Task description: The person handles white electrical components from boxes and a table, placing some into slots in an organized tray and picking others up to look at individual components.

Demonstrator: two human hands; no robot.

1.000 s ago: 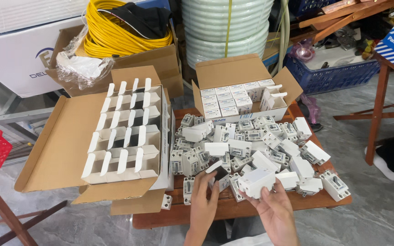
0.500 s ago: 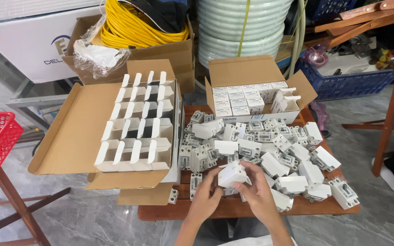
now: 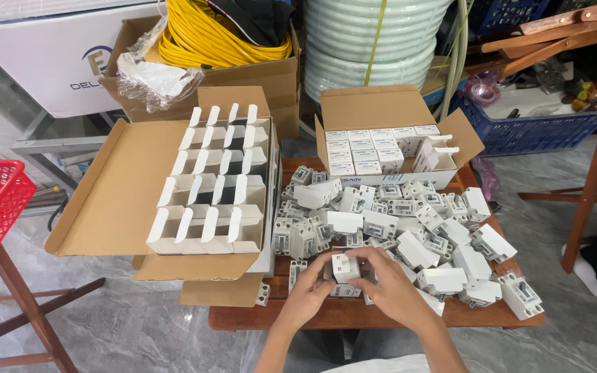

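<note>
My left hand [image 3: 307,293] and right hand [image 3: 390,287] are both closed around one small white box [image 3: 345,266], held between my fingertips just above the near edge of the wooden tabletop [image 3: 326,314]. A heap of loose grey-white breakers [image 3: 395,221] spreads from twelve to three o'clock of the box, and behind it at one o'clock sits an open carton of packed white boxes [image 3: 374,148]. At ten o'clock lies a large open carton of empty white boxes [image 3: 209,200], flaps up.

Breakers [image 3: 395,221] on table [image 3: 354,314], cartons [image 3: 209,186] apparently behind
</note>
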